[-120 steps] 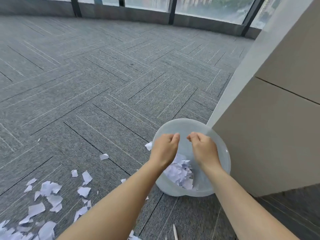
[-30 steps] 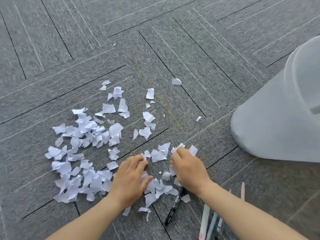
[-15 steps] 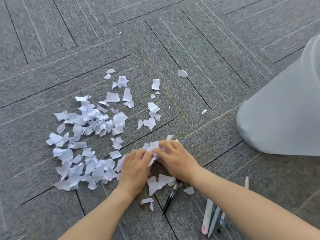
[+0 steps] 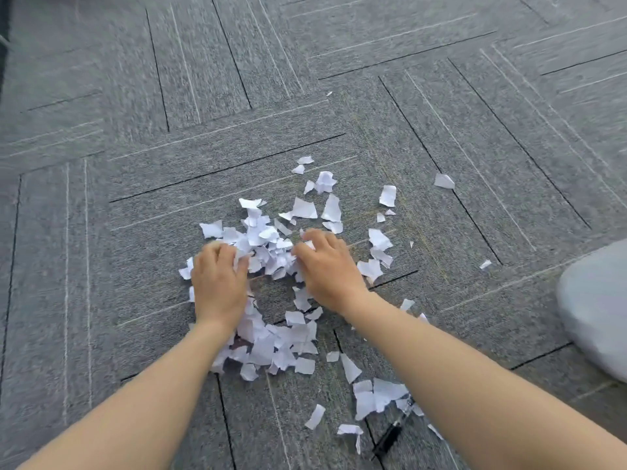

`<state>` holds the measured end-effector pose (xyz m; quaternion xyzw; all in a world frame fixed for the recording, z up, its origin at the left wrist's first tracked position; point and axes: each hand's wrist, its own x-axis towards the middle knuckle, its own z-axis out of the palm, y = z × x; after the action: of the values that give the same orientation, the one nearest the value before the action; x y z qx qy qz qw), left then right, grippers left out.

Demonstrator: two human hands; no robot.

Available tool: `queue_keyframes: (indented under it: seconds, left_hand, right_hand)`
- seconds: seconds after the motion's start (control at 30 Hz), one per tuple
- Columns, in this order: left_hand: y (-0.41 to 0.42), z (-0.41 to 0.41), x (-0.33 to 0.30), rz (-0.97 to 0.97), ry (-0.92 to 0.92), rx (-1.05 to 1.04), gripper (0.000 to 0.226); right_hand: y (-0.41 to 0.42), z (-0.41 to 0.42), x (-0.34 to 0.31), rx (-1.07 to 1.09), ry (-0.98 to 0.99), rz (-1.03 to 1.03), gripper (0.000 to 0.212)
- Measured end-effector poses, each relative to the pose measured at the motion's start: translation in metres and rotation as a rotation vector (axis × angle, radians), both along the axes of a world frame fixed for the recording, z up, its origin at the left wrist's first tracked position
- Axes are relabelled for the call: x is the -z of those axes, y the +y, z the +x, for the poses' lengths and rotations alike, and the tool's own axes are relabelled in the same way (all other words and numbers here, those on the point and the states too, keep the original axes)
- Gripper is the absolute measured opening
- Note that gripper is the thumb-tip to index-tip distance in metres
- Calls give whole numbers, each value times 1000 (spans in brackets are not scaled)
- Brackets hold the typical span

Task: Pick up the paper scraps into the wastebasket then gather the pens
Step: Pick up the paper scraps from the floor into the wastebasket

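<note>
Two hands, left hand (image 4: pixel 219 283) and right hand (image 4: pixel 327 266), fingers curled, rake paper scraps (image 4: pixel 264 244) together, well left of wastebasket (image 4: pixel 597 310), for one scoop.

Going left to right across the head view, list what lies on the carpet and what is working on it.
left hand → heap of paper scraps between the hands → right hand → black pen → lone scrap → wastebasket at the right edge.
</note>
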<state>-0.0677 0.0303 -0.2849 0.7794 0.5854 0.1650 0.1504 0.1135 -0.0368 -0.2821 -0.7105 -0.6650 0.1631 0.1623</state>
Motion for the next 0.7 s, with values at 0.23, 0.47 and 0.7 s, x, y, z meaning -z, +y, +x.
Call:
queue_keyframes:
  seconds: [0.23,0.47,0.7]
  left_hand:
    - [55,7,22,-164,198,138,60]
    - [22,11,21,-45,25,298,55]
    - [-38,2,26,99,131,392,33]
  right_hand:
    - [34,-18,24,-159,-171,-173,96]
    - [50,-14,18,-311,-65,-57,75]
    - [4,-18,22,-348,-160,172,29]
